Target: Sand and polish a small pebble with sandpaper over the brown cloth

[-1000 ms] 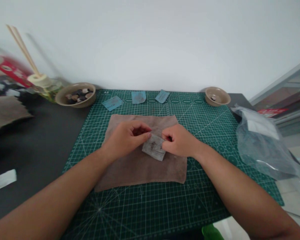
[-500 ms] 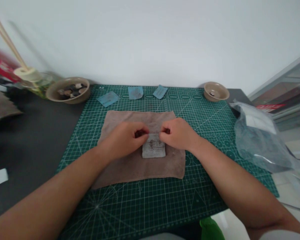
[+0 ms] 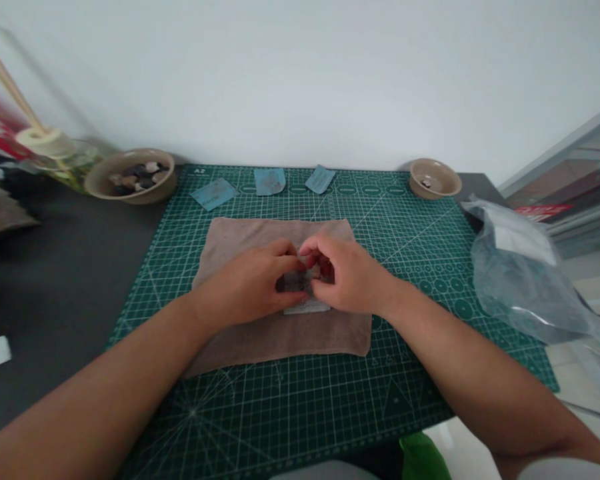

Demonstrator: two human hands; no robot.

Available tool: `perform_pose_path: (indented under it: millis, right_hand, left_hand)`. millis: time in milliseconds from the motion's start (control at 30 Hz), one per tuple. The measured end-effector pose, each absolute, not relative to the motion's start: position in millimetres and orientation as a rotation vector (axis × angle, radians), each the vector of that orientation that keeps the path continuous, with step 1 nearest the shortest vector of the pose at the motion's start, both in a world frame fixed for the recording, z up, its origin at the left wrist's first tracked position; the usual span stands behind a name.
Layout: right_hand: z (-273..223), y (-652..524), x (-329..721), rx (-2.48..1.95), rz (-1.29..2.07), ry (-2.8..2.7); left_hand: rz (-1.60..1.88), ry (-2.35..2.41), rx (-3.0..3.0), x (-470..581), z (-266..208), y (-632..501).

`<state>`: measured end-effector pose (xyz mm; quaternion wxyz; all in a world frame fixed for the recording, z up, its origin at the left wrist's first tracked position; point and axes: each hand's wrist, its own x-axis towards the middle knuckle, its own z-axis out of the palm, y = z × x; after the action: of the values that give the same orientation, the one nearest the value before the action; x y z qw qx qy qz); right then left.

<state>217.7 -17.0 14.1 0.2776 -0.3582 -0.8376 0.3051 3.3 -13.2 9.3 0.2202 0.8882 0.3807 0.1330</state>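
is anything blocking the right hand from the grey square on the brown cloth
Nothing visible does: the right hand is at the grey square on the brown cloth, with the left hand close opposite. Fingers hide much of the square, so exact contact is unclear.

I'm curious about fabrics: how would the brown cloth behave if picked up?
The brown cloth would probably flop, given its wavy edges. It seems likely light, lying thin and flat. The pale square on it might slide off.
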Motion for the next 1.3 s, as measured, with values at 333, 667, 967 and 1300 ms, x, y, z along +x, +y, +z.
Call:
perform_pose_path:
  millis: [333, 667, 967, 1300]
  right_hand:
    - [10.1, -16.6, 217.9, -0.852, 0.760, -2.375]
    - [4.0, -15.5, 218.0, -0.869, 0.614, -2.396]
    - [5.3, -15.7, 218.2, -0.895, 0.615, -2.406]
    - [5.1, -14.6, 218.2, -0.939, 0.545, -2.445]
  left_hand:
    - [0.402, 1.089, 2.453, 3.9, 5.6, -12.3]
    - [0.502, 1.144, 2.447, 3.8, 7.6, -10.0]
    - [0.451, 1.104, 2.447, 3.8, 10.9, -11.5]
    - [0.431, 1.082, 2.453, 2.5, 7.5, -10.7]
